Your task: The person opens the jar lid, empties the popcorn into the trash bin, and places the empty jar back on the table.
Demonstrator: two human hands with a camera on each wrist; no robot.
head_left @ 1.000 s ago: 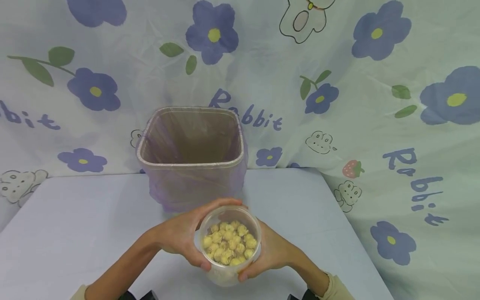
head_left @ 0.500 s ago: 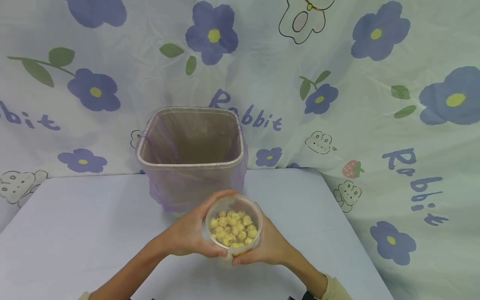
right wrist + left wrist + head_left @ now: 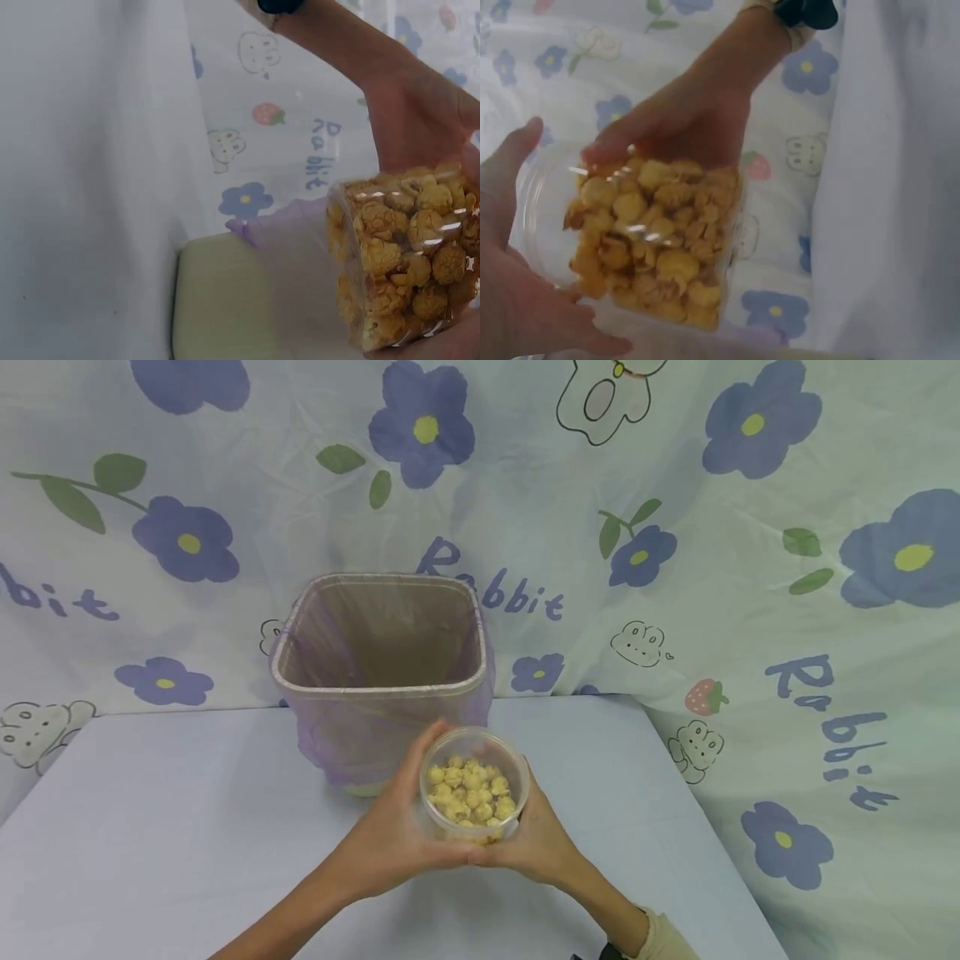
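A clear plastic jar [image 3: 495, 745] of golden popcorn balls [image 3: 468, 789] is held above the white table, its round top tilted toward the head camera. My left hand [image 3: 401, 831] grips its left side, and my right hand [image 3: 536, 831] grips the right side. At the near side the thumbs meet. In the left wrist view the left hand [image 3: 525, 307] curves round the top end of the jar, while the right hand [image 3: 690, 120] lies against the far side. The right wrist view shows the popcorn [image 3: 424, 255] packed against the jar's wall.
Just behind the jar stands a squarish bin [image 3: 375, 692] lined with a translucent purple bag; its pale base [image 3: 225, 300] shows in the right wrist view. A flower-and-rabbit printed cloth [image 3: 570, 527] hangs behind and to the right of the white table [image 3: 150, 827].
Both hands have moved the jar away from the body and slightly right, closer to the bin. The thumbs have come together at its near side. The bin has stayed put.
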